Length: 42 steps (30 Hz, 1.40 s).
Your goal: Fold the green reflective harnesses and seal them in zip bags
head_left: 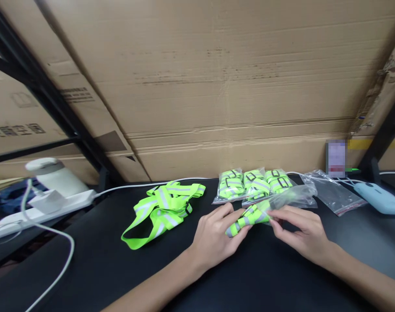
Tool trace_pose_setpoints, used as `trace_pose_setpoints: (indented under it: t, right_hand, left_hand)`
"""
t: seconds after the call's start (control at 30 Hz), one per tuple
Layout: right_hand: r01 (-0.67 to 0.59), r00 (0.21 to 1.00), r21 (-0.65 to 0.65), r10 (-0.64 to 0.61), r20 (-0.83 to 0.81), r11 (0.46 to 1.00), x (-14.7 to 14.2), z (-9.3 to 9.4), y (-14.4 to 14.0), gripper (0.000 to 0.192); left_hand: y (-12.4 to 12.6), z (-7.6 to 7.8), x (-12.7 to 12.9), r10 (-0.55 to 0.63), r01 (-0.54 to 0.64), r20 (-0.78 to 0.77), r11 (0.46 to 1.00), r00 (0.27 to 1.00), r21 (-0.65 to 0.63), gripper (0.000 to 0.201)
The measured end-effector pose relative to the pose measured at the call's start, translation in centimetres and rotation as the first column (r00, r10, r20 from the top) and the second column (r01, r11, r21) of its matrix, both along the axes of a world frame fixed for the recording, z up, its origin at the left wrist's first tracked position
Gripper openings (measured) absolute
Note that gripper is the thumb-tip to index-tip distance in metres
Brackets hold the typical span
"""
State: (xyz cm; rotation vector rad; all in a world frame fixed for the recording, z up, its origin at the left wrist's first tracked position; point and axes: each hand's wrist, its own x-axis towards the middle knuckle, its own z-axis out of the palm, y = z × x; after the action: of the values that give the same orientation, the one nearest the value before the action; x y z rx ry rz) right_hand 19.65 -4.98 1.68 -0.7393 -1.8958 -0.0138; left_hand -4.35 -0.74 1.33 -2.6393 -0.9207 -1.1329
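Left hand: the left hand [213, 236] lies low in the centre of the frame on the black table [119, 268], forearm coming in from the bottom edge; its fingers are curled narrowly round the near end of a folded strap bundle [246, 219].
Right hand: the right hand [298, 232] sits just right of centre, thumb and fingertips pinched on the mouth of a clear bag [291, 197].
Bundle and grip: the folded strap bundle, neon yellow-green with grey reflective stripes, lies between the two hands, its left end inside the left hand's grasp and its right end at or just inside the bag's opening; how far in, I cannot tell.
Bag: the clear bag stretches from the right fingertips up and to the right, lying flat on the table.
Packed bags: three filled bags [254, 184] of the same straps stand in a row just above the hands, touching one another.
Loose strap: an unfolded reflective strap [161, 208] lies left of centre, apart from the left hand.
Right side: an empty zip bag [334, 195] and a light-blue device [377, 198] lie at middle right.
Left side: a white power strip [38, 208] with a charger and white cable [61, 260] at middle left.
Background: cardboard boxes [217, 86] fill the upper frame.
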Motion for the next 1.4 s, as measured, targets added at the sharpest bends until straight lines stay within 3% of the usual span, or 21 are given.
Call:
trace_pose_setpoints:
  t: [0.2,0.4,0.6,0.77,1.03,1.13,1.23,1.4]
  right_hand:
    - [0.056,0.997,0.131,-0.062,0.036,0.99,-0.9,0.5,-0.4,0.026]
    - [0.105,0.988,-0.065,-0.112,-0.108,0.992,-0.3,0.4,-0.4,0.017]
    - [0.053,0.998,0.073,-0.055,0.031,0.996,-0.7,0.2,-0.5,0.02]
    - [0.08,0.985,0.187,-0.107,0.138,0.979,-0.7,-0.4,-0.3,0.032]
    - [0.014,0.979,0.179,-0.05,0.199,0.984,-0.4,-1.2,-0.1,0.041]
    - [0.017,0.974,0.164,-0.054,0.221,0.986,-0.7,-0.7,-0.3,0.042]
    - [0.027,0.972,0.119,-0.054,0.229,0.993,-0.9,-0.3,-0.4,0.044]
    - [0.15,0.988,-0.038,-0.148,0.045,0.988,-0.7,-0.5,0.0,0.027]
  left_hand:
    - [-1.0,0.3,0.5,-0.062,0.066,-0.045,0.995,0.997,0.072,0.025]
    - [-0.9,0.5,0.3,-0.042,0.075,-0.14,0.969,0.989,0.234,0.023]
    - [-0.9,0.4,0.5,-0.039,0.07,-0.146,0.974,0.989,0.214,0.026]
    - [-0.9,0.4,0.6,0.016,-0.008,-0.07,0.994,0.997,0.105,0.025]
    - [-0.7,0.4,0.5,-0.064,0.073,-0.071,0.99,0.995,0.122,0.048]
    - [-0.8,0.4,0.6,-0.073,0.076,-0.055,0.995,0.996,0.067,0.046]
    - [-0.7,0.4,0.6,-0.083,0.086,0.035,0.992,0.996,-0.088,0.03]
    - [-0.3,0.6,0.8,-0.031,0.121,0.268,0.937,0.963,-0.326,0.029]
